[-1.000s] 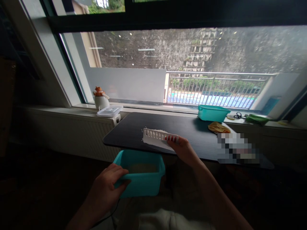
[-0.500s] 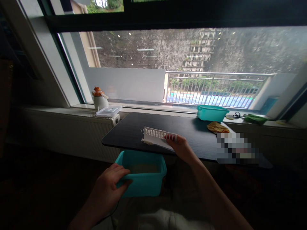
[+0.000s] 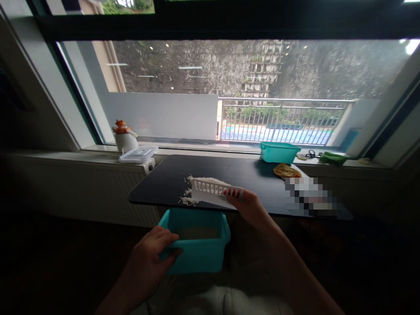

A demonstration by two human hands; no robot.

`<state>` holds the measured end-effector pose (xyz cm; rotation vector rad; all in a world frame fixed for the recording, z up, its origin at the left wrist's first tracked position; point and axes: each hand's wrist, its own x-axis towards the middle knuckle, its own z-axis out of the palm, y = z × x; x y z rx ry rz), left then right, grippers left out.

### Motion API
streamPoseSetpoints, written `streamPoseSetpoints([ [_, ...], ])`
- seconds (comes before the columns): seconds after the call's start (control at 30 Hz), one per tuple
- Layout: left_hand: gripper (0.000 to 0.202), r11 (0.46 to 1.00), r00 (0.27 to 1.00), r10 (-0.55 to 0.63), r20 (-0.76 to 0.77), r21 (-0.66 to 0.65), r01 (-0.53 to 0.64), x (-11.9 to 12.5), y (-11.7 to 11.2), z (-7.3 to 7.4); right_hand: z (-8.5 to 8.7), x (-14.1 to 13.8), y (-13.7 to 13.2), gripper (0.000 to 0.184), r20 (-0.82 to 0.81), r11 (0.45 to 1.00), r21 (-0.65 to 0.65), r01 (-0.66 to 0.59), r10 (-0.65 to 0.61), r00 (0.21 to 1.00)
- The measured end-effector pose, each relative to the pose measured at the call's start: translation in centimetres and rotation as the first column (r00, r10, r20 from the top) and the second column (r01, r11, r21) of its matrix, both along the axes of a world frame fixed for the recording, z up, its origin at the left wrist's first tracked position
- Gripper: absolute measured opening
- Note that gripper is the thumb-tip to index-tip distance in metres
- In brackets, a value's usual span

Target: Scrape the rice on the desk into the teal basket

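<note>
My left hand point(image 3: 155, 253) is closed over the left rim of a turquoise plastic tub point(image 3: 200, 256), held just below the table's front edge. A pale layer of what looks like grain covers the tub's dim floor. In my right hand point(image 3: 244, 201) is a flat white plastic piece with a row of slots point(image 3: 210, 192), its long edge down on the dark tabletop point(image 3: 160, 181). Small white grains, like rice point(image 3: 189, 201), lie scattered at its left end, and more are heaped along its far side.
A second turquoise tub point(image 3: 280, 152) stands at the table's back right, by a tan cloth point(image 3: 286, 170) and a blurred-out patch. Scissors point(image 3: 310, 154) and a green cloth point(image 3: 332, 158) lie on the sill. To the left are a clear plastic box point(image 3: 138, 154) and a white pot point(image 3: 126, 142).
The slotted piece lies a little lower and nearer the front edge, and more grains show behind and left of it. My left hand keeps its grip on the tub; the view has turned slightly right.
</note>
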<state>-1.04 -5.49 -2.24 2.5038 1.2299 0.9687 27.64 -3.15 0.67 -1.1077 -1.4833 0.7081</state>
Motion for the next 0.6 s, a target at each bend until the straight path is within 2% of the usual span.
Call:
streamPoseSetpoints([
  [0.17,0.013,0.999,0.999,-0.051,-0.013,-0.012,0.051,1.6,0.3,-0.1,0.5,0.9,-1.0,0.023,-0.057,0.999,-0.012,0.033,-0.034,0.998],
  [0.27,0.015,0.999,0.999,-0.043,-0.028,0.007,0.044,2.8,0.7,0.2,0.8,2.1,-1.4,0.024,-0.093,0.996,-0.034,0.081,-0.084,0.992],
  [0.47,0.01,0.992,0.992,-0.12,-0.039,-0.037,0.118,4.5,1.3,0.5,0.9,4.3,-2.4,0.023,-0.138,0.986,-0.1,0.135,-0.148,0.979],
  [0.6,0.011,0.986,0.988,-0.15,-0.046,0.065,0.153,5.0,1.8,-0.1,1.1,5.4,-2.8,0.021,-0.21,0.982,-0.144,0.123,-0.152,0.966],
])
